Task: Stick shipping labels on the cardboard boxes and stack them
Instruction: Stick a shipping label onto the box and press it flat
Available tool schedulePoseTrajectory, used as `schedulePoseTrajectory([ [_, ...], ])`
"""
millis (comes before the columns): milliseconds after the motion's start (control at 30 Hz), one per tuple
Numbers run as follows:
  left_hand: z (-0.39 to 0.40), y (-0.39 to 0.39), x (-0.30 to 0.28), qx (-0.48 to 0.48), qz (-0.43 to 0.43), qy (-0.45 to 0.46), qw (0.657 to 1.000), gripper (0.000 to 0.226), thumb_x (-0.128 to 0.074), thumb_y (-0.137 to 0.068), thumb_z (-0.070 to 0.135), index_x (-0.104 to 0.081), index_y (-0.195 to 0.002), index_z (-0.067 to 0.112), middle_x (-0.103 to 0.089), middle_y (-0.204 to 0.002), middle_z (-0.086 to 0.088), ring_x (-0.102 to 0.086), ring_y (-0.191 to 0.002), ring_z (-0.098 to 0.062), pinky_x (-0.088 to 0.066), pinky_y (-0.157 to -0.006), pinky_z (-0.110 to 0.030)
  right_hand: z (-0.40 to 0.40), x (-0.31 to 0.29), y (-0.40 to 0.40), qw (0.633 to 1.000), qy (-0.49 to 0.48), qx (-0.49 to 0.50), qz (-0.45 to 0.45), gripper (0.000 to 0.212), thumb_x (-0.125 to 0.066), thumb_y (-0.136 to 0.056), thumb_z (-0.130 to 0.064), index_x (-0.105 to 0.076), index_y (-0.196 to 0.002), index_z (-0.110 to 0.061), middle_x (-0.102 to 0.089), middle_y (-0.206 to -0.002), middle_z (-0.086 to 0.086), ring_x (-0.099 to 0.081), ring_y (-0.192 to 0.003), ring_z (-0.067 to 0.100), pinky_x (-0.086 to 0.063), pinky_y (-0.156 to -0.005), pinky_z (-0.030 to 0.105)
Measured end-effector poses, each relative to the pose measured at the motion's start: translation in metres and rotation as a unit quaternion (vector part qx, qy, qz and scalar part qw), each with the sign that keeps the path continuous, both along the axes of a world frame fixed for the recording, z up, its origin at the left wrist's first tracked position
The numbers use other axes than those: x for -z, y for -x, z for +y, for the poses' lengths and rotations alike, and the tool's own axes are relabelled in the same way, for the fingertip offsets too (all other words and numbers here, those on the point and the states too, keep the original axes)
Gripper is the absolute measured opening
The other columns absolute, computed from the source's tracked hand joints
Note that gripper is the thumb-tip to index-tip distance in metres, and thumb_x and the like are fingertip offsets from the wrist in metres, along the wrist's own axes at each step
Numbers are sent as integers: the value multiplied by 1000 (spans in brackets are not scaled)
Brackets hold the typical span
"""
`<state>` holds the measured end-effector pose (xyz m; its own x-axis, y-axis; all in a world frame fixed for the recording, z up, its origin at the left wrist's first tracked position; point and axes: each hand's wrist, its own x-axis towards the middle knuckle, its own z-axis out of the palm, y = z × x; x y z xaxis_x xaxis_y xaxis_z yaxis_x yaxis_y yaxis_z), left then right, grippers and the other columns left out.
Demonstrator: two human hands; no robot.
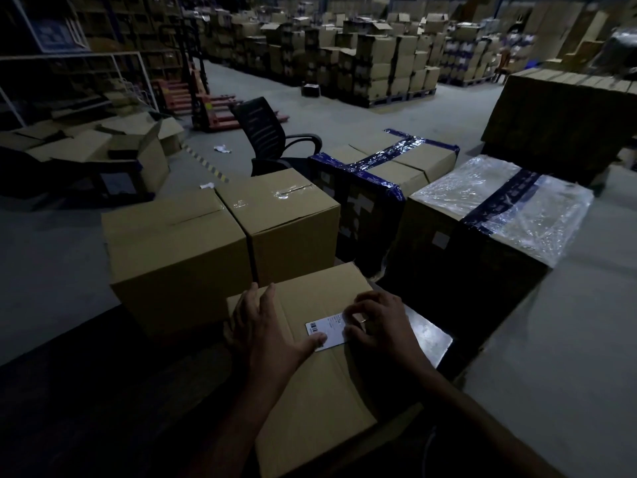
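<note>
- Head view: the label point(329, 331) lies flat on top of the near box point(310, 391), by its right edge.
- The left hand point(265, 326) lies spread on the box, thumb pressing the label's left end, likely to stop it sliding.
- The right hand point(377, 324) has bent fingers rubbing its right end down, so it sticks.
- Two plain boxes point(220, 243) wait behind.

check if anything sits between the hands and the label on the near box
Nothing visible does. The left hand presses its thumb on the shipping label, and the right hand fingers rest on its other end, on the near box.
</note>
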<state>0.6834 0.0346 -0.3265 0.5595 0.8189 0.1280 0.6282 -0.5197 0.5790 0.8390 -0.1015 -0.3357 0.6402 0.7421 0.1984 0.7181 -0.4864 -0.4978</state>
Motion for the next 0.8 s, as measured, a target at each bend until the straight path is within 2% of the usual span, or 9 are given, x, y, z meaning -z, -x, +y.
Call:
schedulePoseTrajectory([
  [67,-1,1,-1,0,1,-2,1000,121,-80,-59,71,-21,-155,29,-6,-165,0,-4,-151,-23,-10,-121,-54,0,-2,3,1000,-4,-1,-2,21,-70,-80,-43,-68,-99,-35,-52,-124,-9,-38,-124,15,-27,-96,28],
  [200,-1,0,-1,-2,2,0,1000,121,-79,-57,72,-21,-155,29,-6,-164,0,-5,-151,-23,-11,-120,-54,-2,-4,6,1000,7,0,-10,28,-69,-83,-41,-66,-109,-31,-48,-128,-7,-34,-125,14,-25,-95,24],
  [267,0,-1,-1,-2,7,1,1000,122,-79,-57,73,-20,-154,30,-6,-164,0,-5,-151,-23,-11,-121,-54,-2,-5,5,1000,5,-4,-12,23,-70,-82,-41,-68,-103,-32,-50,-127,-7,-34,-124,13,-24,-93,22],
  [333,1,0,-1,-4,10,-2,1000,122,-78,-57,74,-21,-154,30,-7,-164,0,-6,-151,-23,-11,-121,-54,-4,-6,7,1000,-3,3,-11,19,-72,-81,-39,-70,-98,-31,-52,-124,-8,-34,-121,11,-23,-90,18],
  [433,1,0,-1,-3,10,-4,1000,122,-78,-57,75,-21,-155,29,-7,-165,0,-6,-151,-24,-11,-121,-54,-5,-6,7,1000,-11,12,-24,22,-74,-80,-38,-72,-100,-29,-54,-123,-7,-36,-121,12,-20,-86,9],
  [633,-1,0,-2,-5,10,-9,1000,122,-78,-57,74,-22,-154,29,-8,-164,0,-7,-150,-23,-11,-121,-53,-7,-10,8,1000,-17,18,-9,16,-76,-78,-35,-75,-92,-27,-56,-125,-5,-34,-120,10,-22,-90,20],
  [800,-1,0,-4,-8,15,-11,1000,122,-76,-58,76,-20,-155,29,-8,-164,-1,-7,-151,-24,-10,-121,-53,-7,-12,14,999,2,33,-1,18,-75,-79,-36,-75,-95,-28,-53,-133,-3,-34,-130,18,-19,-94,19],
])
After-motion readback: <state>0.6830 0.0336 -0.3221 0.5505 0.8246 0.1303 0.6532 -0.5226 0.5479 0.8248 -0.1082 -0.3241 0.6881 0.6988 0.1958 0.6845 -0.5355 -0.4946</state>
